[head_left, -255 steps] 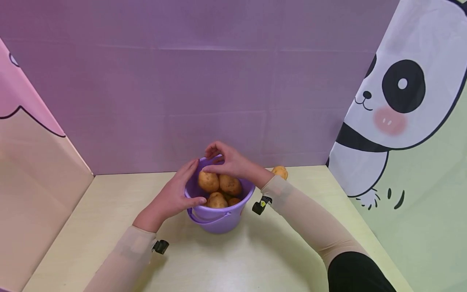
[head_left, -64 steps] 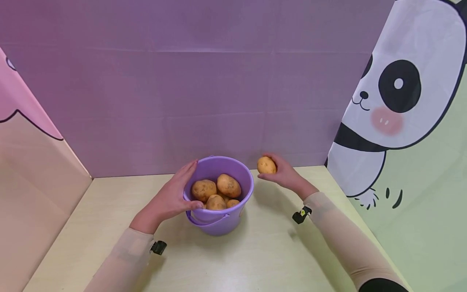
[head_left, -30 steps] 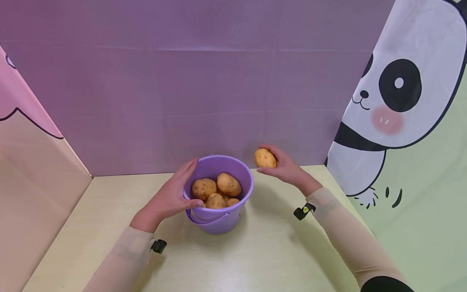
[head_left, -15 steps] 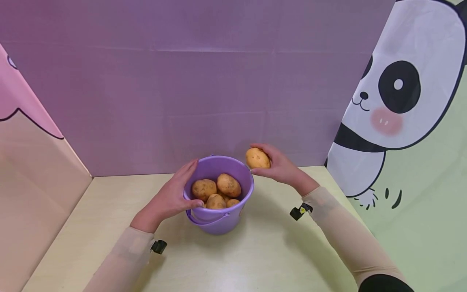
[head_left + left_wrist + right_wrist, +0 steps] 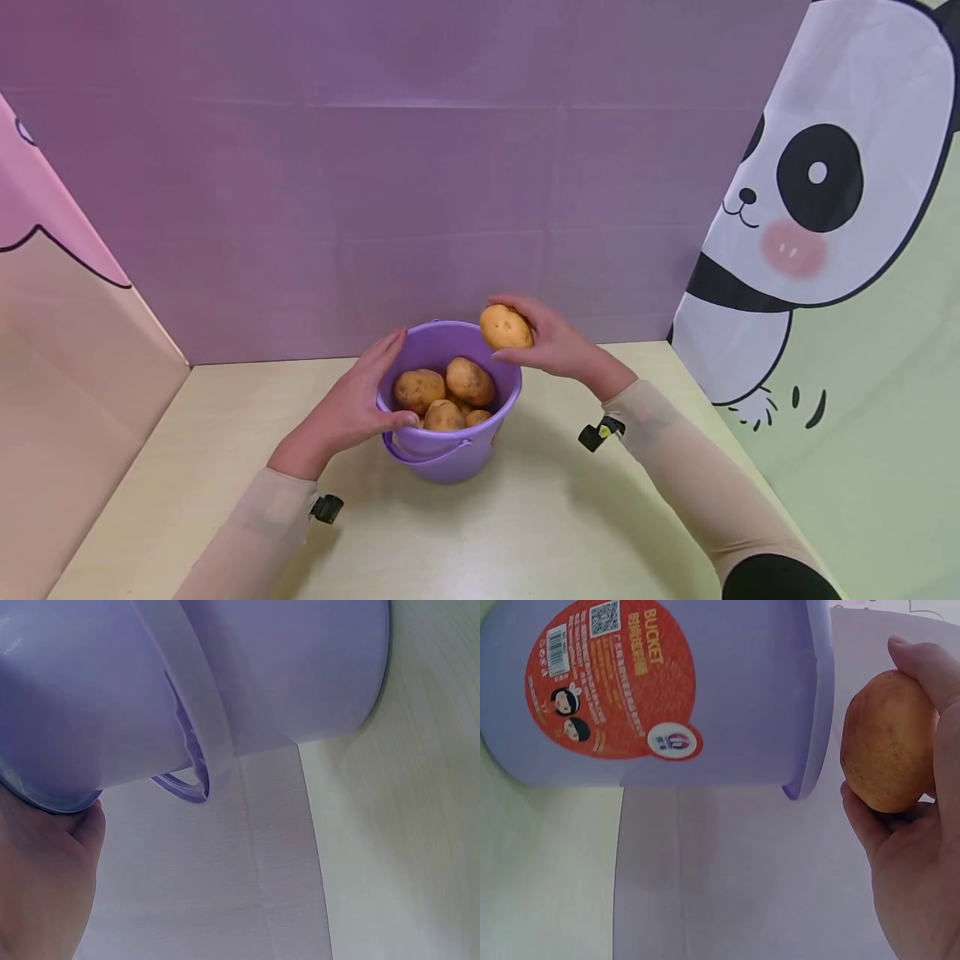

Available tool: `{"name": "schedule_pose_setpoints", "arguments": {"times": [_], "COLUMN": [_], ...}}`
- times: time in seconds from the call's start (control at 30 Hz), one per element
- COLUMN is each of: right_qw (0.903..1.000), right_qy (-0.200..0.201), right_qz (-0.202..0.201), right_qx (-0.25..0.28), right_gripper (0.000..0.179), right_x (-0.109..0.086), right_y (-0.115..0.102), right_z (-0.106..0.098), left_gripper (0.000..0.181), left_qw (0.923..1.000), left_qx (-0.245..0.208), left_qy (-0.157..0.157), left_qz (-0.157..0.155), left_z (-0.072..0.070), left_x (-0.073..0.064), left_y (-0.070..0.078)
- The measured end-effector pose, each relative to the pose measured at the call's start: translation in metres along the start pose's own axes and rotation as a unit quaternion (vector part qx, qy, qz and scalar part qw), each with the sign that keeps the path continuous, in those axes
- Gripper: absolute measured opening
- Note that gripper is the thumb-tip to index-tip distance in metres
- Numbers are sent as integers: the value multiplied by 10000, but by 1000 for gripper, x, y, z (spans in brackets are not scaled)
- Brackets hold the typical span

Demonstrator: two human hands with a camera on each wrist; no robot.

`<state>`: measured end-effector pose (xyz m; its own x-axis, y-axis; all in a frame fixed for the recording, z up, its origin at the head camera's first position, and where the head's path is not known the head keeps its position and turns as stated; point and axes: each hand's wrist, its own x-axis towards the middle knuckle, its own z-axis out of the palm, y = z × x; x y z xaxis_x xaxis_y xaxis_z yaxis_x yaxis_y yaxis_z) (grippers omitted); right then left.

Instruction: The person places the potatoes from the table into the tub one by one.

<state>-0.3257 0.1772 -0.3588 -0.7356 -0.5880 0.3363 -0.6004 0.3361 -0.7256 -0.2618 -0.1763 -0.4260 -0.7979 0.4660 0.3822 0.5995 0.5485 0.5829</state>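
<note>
A purple bucket [image 5: 450, 458] stands upright on the table, with several potatoes [image 5: 469, 381] inside. My left hand [image 5: 351, 402] holds its rim from the left, the thumb at the near side and the fingers toward the far side. In the left wrist view, part of that hand [image 5: 49, 870] meets the rim. Over the bucket's right rim, my right hand [image 5: 551, 340] grips one potato [image 5: 506, 327] between thumb and fingers. The right wrist view has this potato [image 5: 889, 742] just beyond the bucket's rim, apart from it.
The bucket's handle [image 5: 427, 457] hangs down at its near side. A red label [image 5: 615, 675] is stuck on the bucket's wall. Behind the pale wooden table [image 5: 247, 417] rises a purple backdrop [image 5: 450, 167]. A panda panel [image 5: 817, 250] stands right, a pink and beige one [image 5: 67, 350] left.
Earlier a potato lay on the table right of the bucket; my right hand has since lifted one there and carried it left over the rim. My left hand stays at the bucket.
</note>
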Motion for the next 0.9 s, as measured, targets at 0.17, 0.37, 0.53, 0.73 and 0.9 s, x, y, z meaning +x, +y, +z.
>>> {"name": "schedule_pose_setpoints", "arguments": {"times": [0.17,0.37,0.53,0.73,0.9], "right_qw": [9998,9987,9975,9953,9941], "right_qy": [-177,-397,-584,-849,-952], "right_qz": [-101,-307,-397,-462,-516], "right_qx": [-1,3,-87,24,46], "right_gripper": [82,83,83,82,82], "right_x": [4,6,9,11,12], "right_y": [-6,-12,-14,-16,-16], "right_z": [5,10,14,20,24], "left_gripper": [143,144,144,142,141], "left_qw": [10000,10000,9999,9999,9999], "left_qx": [11,65,114,65,40], "left_qy": [11,-12,-14,-49,-51], "left_qz": [29,-16,-35,-84,-120], "left_z": [-1,0,0,-1,-1], "left_x": [0,1,1,1,0], "left_y": [1,0,0,1,1]}}
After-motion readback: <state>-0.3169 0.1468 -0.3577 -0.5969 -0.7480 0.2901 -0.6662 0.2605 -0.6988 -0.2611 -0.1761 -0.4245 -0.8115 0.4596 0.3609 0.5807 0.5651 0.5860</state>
